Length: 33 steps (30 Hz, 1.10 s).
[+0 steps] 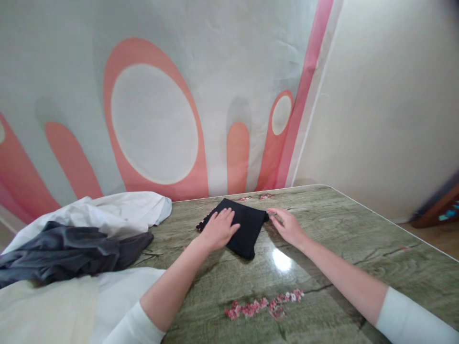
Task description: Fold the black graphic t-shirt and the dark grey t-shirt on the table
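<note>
A folded black garment (247, 224) lies on the table, its left edge trimmed with a light, patterned strip. My left hand (219, 229) rests flat over the garment's left part, fingers stretched out and thumb apart. At the garment's upper right corner, my right hand (285, 227) pinches the fabric between thumb and fingertips. The exact grip is partly hidden by the fingers.
The wood-patterned table (340, 220) carries printed pink blossoms (265, 305). On the left lie a rumpled white cloth (122, 210), a dark grey garment (71, 251) and a cream-and-white cloth (71, 306). A patterned wall (215, 71) rises behind the table.
</note>
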Available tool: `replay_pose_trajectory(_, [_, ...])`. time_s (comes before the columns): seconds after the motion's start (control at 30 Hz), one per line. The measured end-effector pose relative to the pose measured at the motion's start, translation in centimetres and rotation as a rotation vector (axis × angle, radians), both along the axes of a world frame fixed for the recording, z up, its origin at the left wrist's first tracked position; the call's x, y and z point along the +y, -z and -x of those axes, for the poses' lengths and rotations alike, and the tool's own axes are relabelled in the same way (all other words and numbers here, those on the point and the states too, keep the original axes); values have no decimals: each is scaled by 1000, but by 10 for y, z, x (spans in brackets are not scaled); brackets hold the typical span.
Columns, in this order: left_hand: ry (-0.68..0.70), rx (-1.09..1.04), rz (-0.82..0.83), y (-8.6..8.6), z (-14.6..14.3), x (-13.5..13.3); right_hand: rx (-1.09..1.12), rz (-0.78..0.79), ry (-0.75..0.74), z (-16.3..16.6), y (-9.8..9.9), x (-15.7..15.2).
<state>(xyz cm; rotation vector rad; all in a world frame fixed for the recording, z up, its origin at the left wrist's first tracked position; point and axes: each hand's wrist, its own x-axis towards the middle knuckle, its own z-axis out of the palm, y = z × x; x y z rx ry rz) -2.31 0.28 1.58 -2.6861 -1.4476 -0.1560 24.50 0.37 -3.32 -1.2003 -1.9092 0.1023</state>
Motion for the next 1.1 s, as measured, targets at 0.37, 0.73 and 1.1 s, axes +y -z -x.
replay_pose_trajectory(0.37, [267, -3, 131, 20, -38, -30, -366, 110, -104, -12, 19, 19])
replay_pose_trajectory(0.73, [413, 26, 398, -8, -38, -48, -343, -4, 39, -3, -7, -7])
replay_pose_trajectory(1.1, [205, -193, 193, 3, -18, -10, -468, 237, -189, 4, -18, -17])
